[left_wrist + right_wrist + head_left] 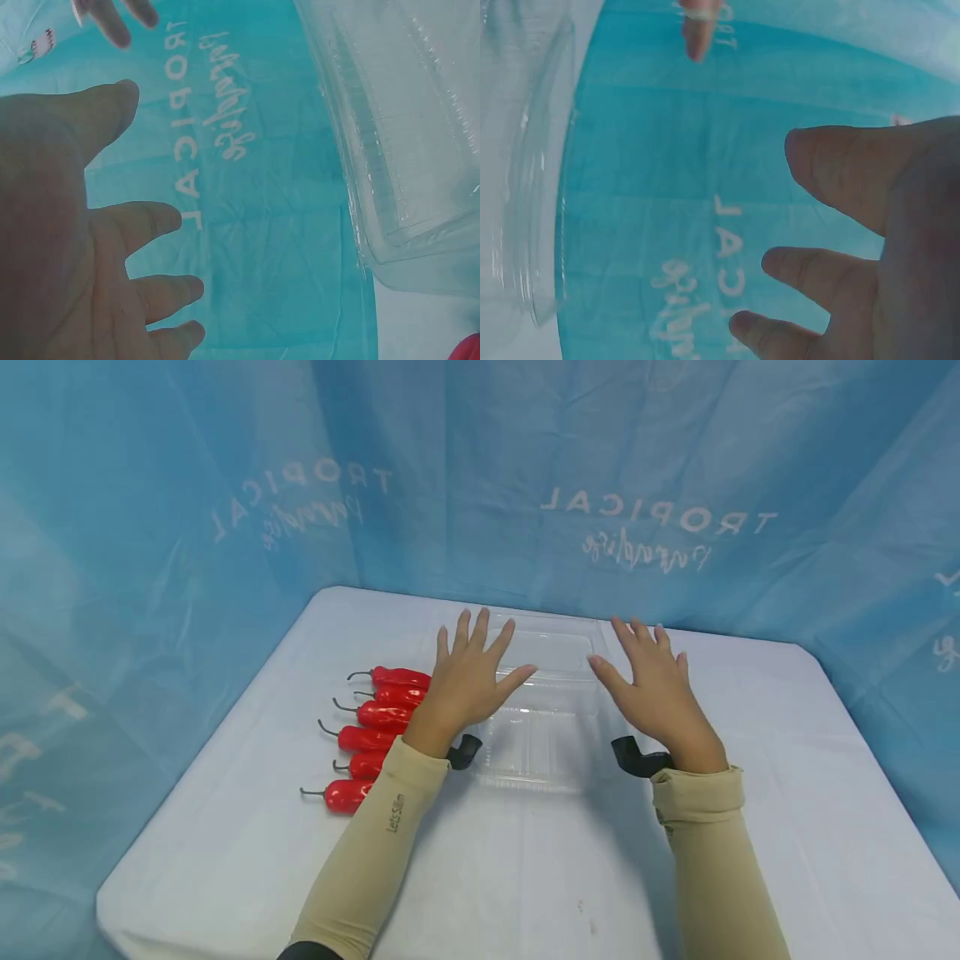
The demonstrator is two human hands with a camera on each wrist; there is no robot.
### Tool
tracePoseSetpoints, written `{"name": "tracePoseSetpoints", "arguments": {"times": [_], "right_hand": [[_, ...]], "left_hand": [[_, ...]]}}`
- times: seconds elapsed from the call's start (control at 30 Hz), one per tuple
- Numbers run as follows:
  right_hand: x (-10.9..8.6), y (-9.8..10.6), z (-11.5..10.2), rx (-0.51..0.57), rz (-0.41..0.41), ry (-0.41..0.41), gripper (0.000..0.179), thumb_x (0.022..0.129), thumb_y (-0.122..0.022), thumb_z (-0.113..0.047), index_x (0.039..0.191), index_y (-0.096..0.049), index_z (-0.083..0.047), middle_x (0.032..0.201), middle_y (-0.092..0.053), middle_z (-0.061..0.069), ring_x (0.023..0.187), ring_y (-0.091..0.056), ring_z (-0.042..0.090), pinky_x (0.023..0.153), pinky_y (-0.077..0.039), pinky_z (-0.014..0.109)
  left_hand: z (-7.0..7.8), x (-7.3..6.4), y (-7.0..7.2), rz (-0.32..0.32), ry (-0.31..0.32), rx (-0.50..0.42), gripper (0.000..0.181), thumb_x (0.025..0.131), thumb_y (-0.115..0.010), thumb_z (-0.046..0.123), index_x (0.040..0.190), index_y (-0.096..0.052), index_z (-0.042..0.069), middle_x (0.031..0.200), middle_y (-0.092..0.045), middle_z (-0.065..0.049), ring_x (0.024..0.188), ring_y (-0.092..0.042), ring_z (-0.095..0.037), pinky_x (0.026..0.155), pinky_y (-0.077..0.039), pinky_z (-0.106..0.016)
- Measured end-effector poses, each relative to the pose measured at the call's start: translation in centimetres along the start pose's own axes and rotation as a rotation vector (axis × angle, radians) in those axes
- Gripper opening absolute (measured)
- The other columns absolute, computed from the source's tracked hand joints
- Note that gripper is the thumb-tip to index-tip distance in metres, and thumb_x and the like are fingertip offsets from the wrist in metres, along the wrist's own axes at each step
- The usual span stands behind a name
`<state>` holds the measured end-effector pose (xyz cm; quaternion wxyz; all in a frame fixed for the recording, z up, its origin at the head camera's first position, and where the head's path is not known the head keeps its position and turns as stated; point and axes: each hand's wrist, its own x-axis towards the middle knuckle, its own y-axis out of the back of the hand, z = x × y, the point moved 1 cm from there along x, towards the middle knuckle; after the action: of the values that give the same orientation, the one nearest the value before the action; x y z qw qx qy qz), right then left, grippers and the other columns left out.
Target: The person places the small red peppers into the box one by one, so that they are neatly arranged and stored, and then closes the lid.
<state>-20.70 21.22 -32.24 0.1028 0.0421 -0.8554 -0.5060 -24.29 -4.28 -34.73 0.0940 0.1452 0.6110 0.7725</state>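
Observation:
My left hand [467, 685] hovers with fingers spread, between the red peppers and a clear plastic container [528, 777]. Across from it, my right hand [651, 689] is raised by the container's right side, its fingers also apart. Neither palm holds anything, as both wrist views show. The hinged container lies unfolded on the table, its lid half [551, 647] toward the back. Several red peppers [362, 739] with thin stems lie in a column left of the container, their right ends partly hidden behind my left hand and forearm.
A white cloth covers the table [517, 877], which has rounded corners. Blue curtains [480, 485] printed with white lettering hang right behind the table's back edge and along its sides. Black curved camera mounts [637, 758] stick out from both wrists.

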Motion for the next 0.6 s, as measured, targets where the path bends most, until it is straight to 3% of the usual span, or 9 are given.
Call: {"name": "tracePoseSetpoints", "arguments": {"times": [0.1,0.2,0.3,0.37,0.47,0.53,0.6], "right_hand": [[-0.9,1.2,1.6,0.058,0.018,-0.019,0.077,0.105,-0.039,-0.060,0.165,-0.018,-0.015,0.168,-0.012,0.021,0.154,0.004,0.045,0.114,0.001,0.076],[-1.9,1.7,4.0,0.112,0.052,-0.104,0.075,0.105,-0.039,-0.059,0.165,-0.021,-0.019,0.168,-0.017,0.019,0.153,-0.007,0.046,0.114,-0.011,0.075],[-3.3,1.3,6.5,0.172,0.126,-0.202,0.071,0.105,-0.038,-0.059,0.163,-0.028,-0.021,0.163,-0.032,0.020,0.149,-0.025,0.047,0.110,-0.026,0.074],[-4.3,0.3,7.9,0.244,0.182,-0.222,0.065,0.106,-0.039,-0.057,0.160,-0.037,-0.020,0.154,-0.047,0.019,0.143,-0.040,0.042,0.108,-0.036,0.068],[-5.6,-2.2,9.2,0.378,0.233,-0.184,0.055,0.108,-0.043,-0.048,0.152,-0.049,-0.016,0.134,-0.064,0.016,0.126,-0.059,0.029,0.103,-0.050,0.046],[-6.1,-4.2,9.6,0.497,0.245,-0.155,0.049,0.109,-0.047,-0.040,0.148,-0.053,-0.012,0.120,-0.070,0.014,0.112,-0.066,0.020,0.095,-0.054,0.031],[-6.3,-6.0,9.6,0.624,0.252,-0.155,0.046,0.108,-0.052,-0.035,0.145,-0.055,-0.009,0.110,-0.070,0.014,0.101,-0.069,0.016,0.087,-0.057,0.025]], "left_hand": [[-0.1,-0.1,0.2,0.000,-0.004,-0.021,0.080,0.100,-0.037,0.068,0.165,-0.017,0.026,0.171,-0.004,-0.013,0.156,0.004,-0.037,0.122,0.003,-0.061],[-0.2,-0.2,0.1,-0.003,-0.001,-0.043,0.080,0.100,-0.037,0.068,0.165,-0.017,0.026,0.171,-0.003,-0.013,0.156,0.005,-0.037,0.122,0.004,-0.061],[-0.4,-0.3,0.0,-0.006,-0.003,-0.049,0.080,0.100,-0.037,0.068,0.165,-0.017,0.026,0.171,-0.003,-0.013,0.156,0.005,-0.037,0.122,0.004,-0.061],[-0.6,-0.2,-0.1,-0.008,-0.009,-0.050,0.080,0.100,-0.037,0.068,0.165,-0.017,0.026,0.171,-0.004,-0.013,0.156,0.004,-0.037,0.122,0.003,-0.062],[-0.9,-0.1,-0.1,-0.012,-0.015,-0.051,0.081,0.100,-0.038,0.068,0.165,-0.017,0.026,0.171,-0.004,-0.013,0.156,0.004,-0.037,0.122,0.003,-0.062],[-1.2,0.0,0.0,-0.012,-0.015,-0.051,0.081,0.100,-0.039,0.067,0.165,-0.016,0.026,0.171,-0.004,-0.013,0.156,0.004,-0.036,0.122,0.002,-0.062],[-1.5,0.0,0.1,-0.011,-0.014,-0.053,0.081,0.100,-0.040,0.067,0.165,-0.015,0.026,0.171,-0.004,-0.012,0.156,0.004,-0.036,0.122,0.002,-0.062]]}}
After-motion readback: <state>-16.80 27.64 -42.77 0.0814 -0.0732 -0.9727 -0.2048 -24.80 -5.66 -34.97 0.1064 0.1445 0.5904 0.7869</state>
